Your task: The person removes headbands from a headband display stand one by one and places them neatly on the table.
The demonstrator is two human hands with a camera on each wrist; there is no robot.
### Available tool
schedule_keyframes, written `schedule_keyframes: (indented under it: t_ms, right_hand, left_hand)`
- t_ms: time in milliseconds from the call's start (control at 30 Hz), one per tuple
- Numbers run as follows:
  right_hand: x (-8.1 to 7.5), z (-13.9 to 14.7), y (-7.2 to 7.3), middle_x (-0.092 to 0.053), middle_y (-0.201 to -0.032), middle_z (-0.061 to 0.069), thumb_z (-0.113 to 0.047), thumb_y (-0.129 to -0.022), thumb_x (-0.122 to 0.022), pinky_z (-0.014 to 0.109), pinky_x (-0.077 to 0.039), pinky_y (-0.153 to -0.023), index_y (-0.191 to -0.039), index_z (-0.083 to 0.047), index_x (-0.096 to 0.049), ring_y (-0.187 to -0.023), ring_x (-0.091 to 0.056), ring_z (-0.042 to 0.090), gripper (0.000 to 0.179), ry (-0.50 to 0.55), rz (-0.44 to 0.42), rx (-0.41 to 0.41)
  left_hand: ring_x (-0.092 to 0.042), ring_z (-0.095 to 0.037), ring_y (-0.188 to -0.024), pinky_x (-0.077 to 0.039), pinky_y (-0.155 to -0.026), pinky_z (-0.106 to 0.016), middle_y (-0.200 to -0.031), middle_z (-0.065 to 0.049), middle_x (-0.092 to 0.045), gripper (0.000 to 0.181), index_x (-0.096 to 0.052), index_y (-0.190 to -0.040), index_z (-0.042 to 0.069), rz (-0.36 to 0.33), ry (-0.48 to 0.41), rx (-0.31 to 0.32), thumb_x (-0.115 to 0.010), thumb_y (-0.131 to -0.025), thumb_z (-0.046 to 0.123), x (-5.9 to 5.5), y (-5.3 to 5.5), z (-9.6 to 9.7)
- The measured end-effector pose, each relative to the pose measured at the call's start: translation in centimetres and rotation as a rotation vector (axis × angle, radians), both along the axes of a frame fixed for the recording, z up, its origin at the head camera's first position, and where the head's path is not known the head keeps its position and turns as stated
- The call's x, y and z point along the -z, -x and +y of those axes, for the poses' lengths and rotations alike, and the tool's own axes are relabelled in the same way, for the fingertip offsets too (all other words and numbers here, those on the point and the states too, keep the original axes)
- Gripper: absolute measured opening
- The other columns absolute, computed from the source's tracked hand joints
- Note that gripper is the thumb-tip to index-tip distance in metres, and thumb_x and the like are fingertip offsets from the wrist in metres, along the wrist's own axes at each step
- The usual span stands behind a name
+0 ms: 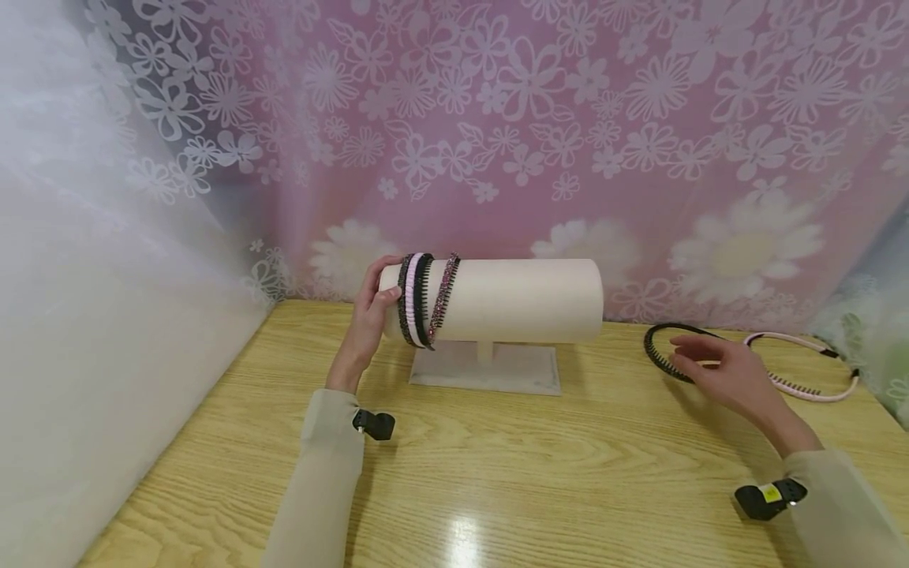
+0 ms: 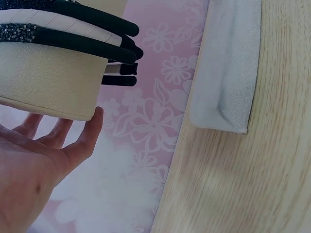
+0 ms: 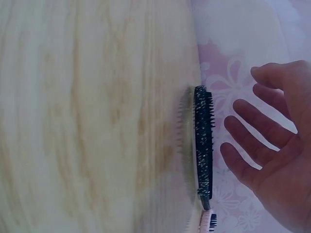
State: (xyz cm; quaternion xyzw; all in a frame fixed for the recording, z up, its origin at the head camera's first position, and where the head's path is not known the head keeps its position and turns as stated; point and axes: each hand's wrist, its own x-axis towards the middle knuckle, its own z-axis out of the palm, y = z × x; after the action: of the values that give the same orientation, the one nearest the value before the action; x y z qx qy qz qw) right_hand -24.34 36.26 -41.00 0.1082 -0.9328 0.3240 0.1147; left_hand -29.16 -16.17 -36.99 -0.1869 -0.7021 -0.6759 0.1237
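Note:
A cream padded roll on a flat grey base forms a headband stand (image 1: 525, 300). My left hand (image 1: 372, 304) holds its left end, thumb in front and fingers over the top and far side. Beside that hand, a dark sparkly headband, a pale pink headband (image 1: 409, 300) and a black one sit close together on the roll. A little to their right leans a pink jewelled headband (image 1: 443, 296). My right hand (image 1: 731, 375) hovers, fingers loosely bent and holding nothing, by a black toothed headband (image 3: 203, 145) lying on the table.
Right of the black headband, a pale pink headband (image 1: 817, 394) lies on the wooden table (image 1: 497, 465), partly behind my right hand. A pink floral curtain (image 1: 454, 158) hangs along the back edge. White sheeting (image 1: 106, 276) borders the left side.

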Motion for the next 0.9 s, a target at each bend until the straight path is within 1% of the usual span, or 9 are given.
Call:
schedule_keyframes:
  t_ms: [67,167,233,367,433,567,633,733,900]
  right_hand:
    - [-0.2,-0.1,-0.1,-0.071,-0.102,-0.018,-0.028,-0.097,-0.070,0.008,-0.048,-0.070,-0.128,-0.006,-0.069,-0.085,-0.055,-0.022,0.038,0.011,0.004,0.000]
    - [-0.5,-0.4,-0.4,-0.071,-0.104,-0.016,-0.029,-0.097,-0.069,0.005,-0.047,-0.073,-0.131,-0.006,-0.068,-0.086,-0.055,-0.022,0.040,0.023,0.005,-0.001]
    - [-0.8,-0.7,-0.6,-0.070,-0.104,-0.017,-0.030,-0.098,-0.069,0.005,-0.047,-0.074,-0.131,-0.007,-0.068,-0.088,-0.054,-0.023,0.041,0.027,0.007,0.001]
    - [-1.6,-1.5,-0.9,-0.065,-0.105,-0.024,-0.032,-0.098,-0.068,0.004,-0.046,-0.075,-0.130,-0.010,-0.068,-0.090,-0.052,-0.025,0.039,0.026,0.016,0.003]
    - [-2.0,-2.0,-1.0,-0.068,-0.106,-0.018,-0.032,-0.098,-0.068,0.003,-0.045,-0.076,-0.129,-0.010,-0.069,-0.091,-0.050,-0.025,0.038,0.019,0.031,0.001]
    - [-2.9,-3.0,-1.4,-0.074,-0.113,0.010,-0.029,-0.098,-0.068,0.003,-0.043,-0.078,-0.130,-0.009,-0.068,-0.093,-0.048,-0.027,0.038,0.007,0.067,-0.008]
    - [-3.3,-3.5,-1.6,-0.072,-0.116,0.019,-0.029,-0.097,-0.069,0.003,-0.043,-0.079,-0.131,-0.009,-0.068,-0.094,-0.047,-0.027,0.039,0.003,0.082,-0.008]
    - [-4.0,-4.2,-1.9,-0.072,-0.118,0.019,-0.029,-0.096,-0.070,0.004,-0.043,-0.080,-0.131,-0.010,-0.067,-0.096,-0.048,-0.025,0.040,0.008,0.096,-0.007]
    - [-4.9,-5.5,-2.6,-0.071,-0.120,0.012,-0.028,-0.096,-0.072,0.002,-0.040,-0.083,-0.132,-0.016,-0.068,-0.100,-0.050,-0.023,0.039,0.021,0.120,-0.015]
  left_hand:
    - [-0.054,-0.021,-0.115,-0.047,-0.090,-0.030,-0.145,-0.006,-0.051,0.056,-0.040,-0.151,0.016,-0.004,0.001,-0.002,-0.046,-0.096,0.026,0.0,0.0,0.0]
    - [-0.054,-0.022,-0.116,-0.047,-0.091,-0.031,-0.146,-0.006,-0.050,0.057,-0.040,-0.151,0.015,-0.007,0.005,-0.004,-0.046,-0.096,0.026,0.0,-0.1,0.0]
    - [-0.054,-0.023,-0.116,-0.047,-0.091,-0.032,-0.146,-0.006,-0.050,0.056,-0.041,-0.151,0.017,-0.006,0.008,-0.003,-0.046,-0.096,0.026,-0.1,-0.1,0.1]
    - [-0.053,-0.023,-0.117,-0.046,-0.093,-0.033,-0.146,-0.005,-0.050,0.054,-0.043,-0.150,0.022,-0.001,0.020,-0.006,-0.046,-0.096,0.027,-0.1,-0.1,0.1]
    - [-0.053,-0.023,-0.117,-0.046,-0.093,-0.034,-0.147,-0.005,-0.050,0.053,-0.043,-0.150,0.023,0.003,0.027,-0.008,-0.045,-0.097,0.027,-0.1,-0.1,0.0]
    - [-0.053,-0.023,-0.118,-0.046,-0.094,-0.033,-0.148,-0.007,-0.049,0.053,-0.042,-0.150,0.023,0.011,0.035,-0.010,-0.044,-0.097,0.025,-0.1,0.0,0.0]
    - [-0.053,-0.024,-0.117,-0.046,-0.093,-0.033,-0.148,-0.008,-0.049,0.053,-0.041,-0.151,0.022,0.012,0.037,-0.009,-0.043,-0.097,0.025,-0.1,0.0,-0.1]
    - [-0.053,-0.023,-0.116,-0.046,-0.092,-0.032,-0.146,-0.007,-0.049,0.054,-0.041,-0.151,0.023,0.009,0.033,-0.006,-0.044,-0.097,0.026,-0.1,-0.1,-0.1]
    - [-0.053,-0.021,-0.116,-0.046,-0.092,-0.033,-0.145,-0.005,-0.050,0.054,-0.040,-0.150,0.024,0.005,0.028,-0.003,-0.045,-0.097,0.029,-0.1,-0.1,0.1]
